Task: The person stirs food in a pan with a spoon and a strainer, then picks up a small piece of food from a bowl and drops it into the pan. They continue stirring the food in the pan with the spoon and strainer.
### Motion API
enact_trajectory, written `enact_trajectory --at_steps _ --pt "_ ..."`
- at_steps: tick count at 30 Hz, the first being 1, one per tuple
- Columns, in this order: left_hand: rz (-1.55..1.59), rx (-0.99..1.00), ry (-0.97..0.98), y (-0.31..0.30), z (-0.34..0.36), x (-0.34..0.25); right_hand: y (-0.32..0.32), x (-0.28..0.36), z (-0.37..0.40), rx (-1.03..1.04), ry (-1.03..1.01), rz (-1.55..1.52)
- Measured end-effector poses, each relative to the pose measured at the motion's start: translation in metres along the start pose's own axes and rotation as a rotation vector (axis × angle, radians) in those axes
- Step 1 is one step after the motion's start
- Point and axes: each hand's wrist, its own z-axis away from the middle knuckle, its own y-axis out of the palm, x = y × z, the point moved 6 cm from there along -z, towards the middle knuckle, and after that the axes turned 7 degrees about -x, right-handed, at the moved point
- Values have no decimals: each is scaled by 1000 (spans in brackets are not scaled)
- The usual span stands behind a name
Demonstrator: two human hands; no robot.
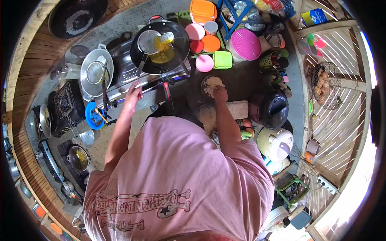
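Observation:
My right hand [220,94] reaches into a dark bowl holding pale, coarse crumbs [213,83]; its fingers look curled together, and what lies in them is hidden. My left hand [134,96] is raised by the front edge of the stove, its fingers loosely bent and apart, with no held thing visible. Ahead of it, a black wok [183,38] with yellow oil stands on the gas stove [120,64]. Across the wok rest a mesh strainer [148,42] and a slotted metal spoon [167,37], with some yellow bits near them.
Left of the wok are a metal pot [85,78] with another strainer and a blue bowl [91,116]. Lidded plastic tubs [222,60] and a pink-lidded container [245,44] stand beyond the crumbs. A dark lidded pot [275,110] and a rice cooker [277,143] are at right.

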Motion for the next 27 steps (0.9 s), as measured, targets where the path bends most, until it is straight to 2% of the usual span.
enact_trajectory --at_steps 3,7,11,16,21,23,27 --pt "-77 44 -5 -1 8 11 12 -2 -10 85 26 134" --pt "-137 50 -3 0 20 26 21 -5 -15 101 28 237" --pt "-190 60 24 8 24 24 24 -5 -20 113 -72 292" --pt "-385 108 228 21 23 7 21 -7 -18 42 -163 338" --pt "-464 143 270 38 17 -8 11 -6 -11 -79 -203 343" --pt "-492 148 348 46 17 -15 14 -9 -11 -41 -212 329" --pt "-595 123 385 58 19 -32 19 -13 -18 67 -196 349"
